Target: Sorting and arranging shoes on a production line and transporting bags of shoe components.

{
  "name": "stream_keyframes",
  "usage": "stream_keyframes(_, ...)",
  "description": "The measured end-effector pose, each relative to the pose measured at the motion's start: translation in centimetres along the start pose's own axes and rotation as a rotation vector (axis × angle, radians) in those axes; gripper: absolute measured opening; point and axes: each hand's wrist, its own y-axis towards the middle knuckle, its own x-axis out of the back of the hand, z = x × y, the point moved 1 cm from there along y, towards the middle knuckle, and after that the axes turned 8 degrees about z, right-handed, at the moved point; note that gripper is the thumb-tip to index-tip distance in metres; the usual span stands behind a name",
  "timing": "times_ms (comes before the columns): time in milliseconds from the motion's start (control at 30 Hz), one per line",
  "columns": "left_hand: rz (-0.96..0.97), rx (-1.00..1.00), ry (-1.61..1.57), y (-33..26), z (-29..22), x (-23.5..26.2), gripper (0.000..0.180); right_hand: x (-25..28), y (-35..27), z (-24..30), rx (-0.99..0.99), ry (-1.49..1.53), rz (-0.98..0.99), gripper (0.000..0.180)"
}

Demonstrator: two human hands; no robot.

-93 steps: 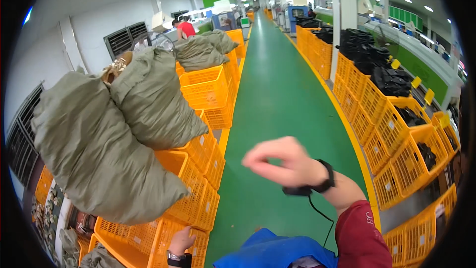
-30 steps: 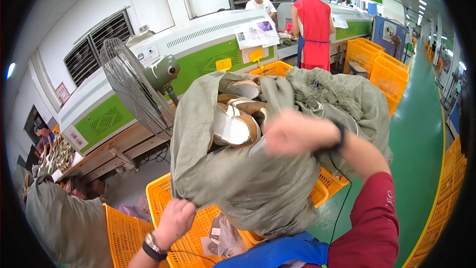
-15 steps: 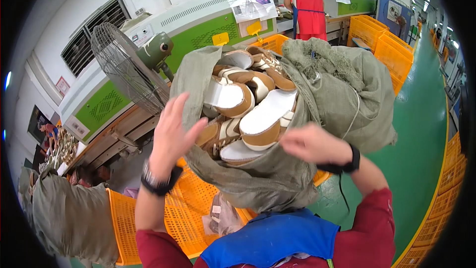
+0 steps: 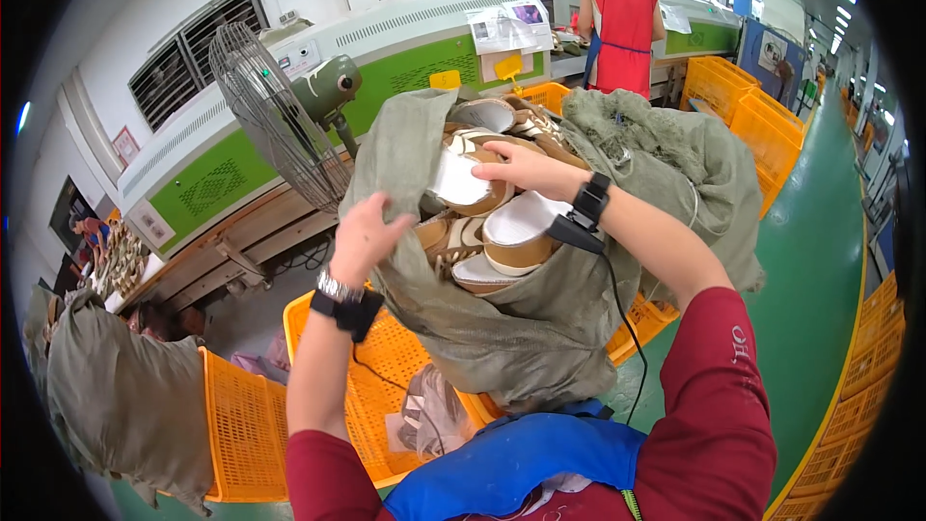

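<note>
A big olive-grey cloth sack (image 4: 540, 328) stands open in front of me, full of tan and white shoe soles (image 4: 511, 236). My left hand (image 4: 367, 236) grips the sack's near-left rim and holds it back. My right hand (image 4: 526, 169) reaches into the mouth and rests on a white-lined sole (image 4: 461, 183) near the top. Both wrists wear black bands, and a cable runs from the right one. The sack leans over an orange plastic crate (image 4: 386, 376).
A pedestal fan (image 4: 275, 125) stands left of the sack before a white and green machine (image 4: 386, 68). Another filled sack (image 4: 121, 405) hangs over an orange crate at lower left. Two people stand at the back by orange crates (image 4: 762, 116). The green floor (image 4: 820, 260) runs along the right.
My left hand has come down from the air and taken the sack's rim. My right hand has moved from the sack's right side into its mouth, onto the soles.
</note>
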Motion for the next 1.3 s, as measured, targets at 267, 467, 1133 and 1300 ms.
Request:
stream_keyframes(267,0.388,0.347,0.097,-16.7,20.8,-9.9,0.011,-1.2,-6.5,-1.5,0.347,0.415,-0.181,0.082)
stream_keyframes(467,-0.248,0.305,-0.245,-3.8,4.6,0.2,0.039,-3.4,-11.2,1.7,0.672,-0.271,-0.554,0.084)
stream_keyframes(1133,0.119,0.644,-1.959,-14.1,-5.0,0.1,0.073,-4.8,-17.8,-6.4,0.498,0.28,-0.921,0.05)
stream_keyframes(1300,0.183,0.633,-2.003,-16.8,-5.2,-0.9,0.072,-5.2,-19.9,-6.4,0.908,1.108,-0.738,0.05)
